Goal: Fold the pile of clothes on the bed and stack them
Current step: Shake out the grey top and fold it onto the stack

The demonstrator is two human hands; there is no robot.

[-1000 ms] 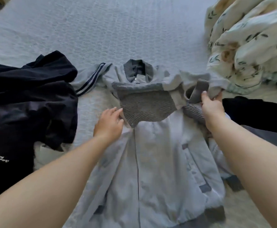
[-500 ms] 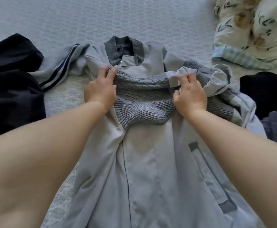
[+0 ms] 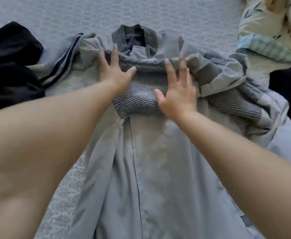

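Landmark: grey jacket [image 3: 158, 169], lying front-up and spread flat on the bed [image 3: 158, 12].
Left of jacket: black garments [image 3: 10, 66], heaped; a striped grey sleeve [image 3: 63, 61].
On jacket's chest: left hand [image 3: 113, 71], fingers [image 3: 114, 54] straight and splayed, pressing; right hand [image 3: 177, 95], likewise flat on the folded ribbed sleeve cuff [image 3: 136, 97]. Neither gripped anything.
Handling, judged: soft, light, limp, slightly slippery; best taken at shoulders or hem.
Right of jacket: floral bedding [image 3: 272, 23].

We see a bed cover [image 3: 158, 12], pale grey-blue and textured, filling the background. Floral cream bedding [image 3: 276, 23] is bunched at top right. Soft, even light; no walls, floor or windows in view.
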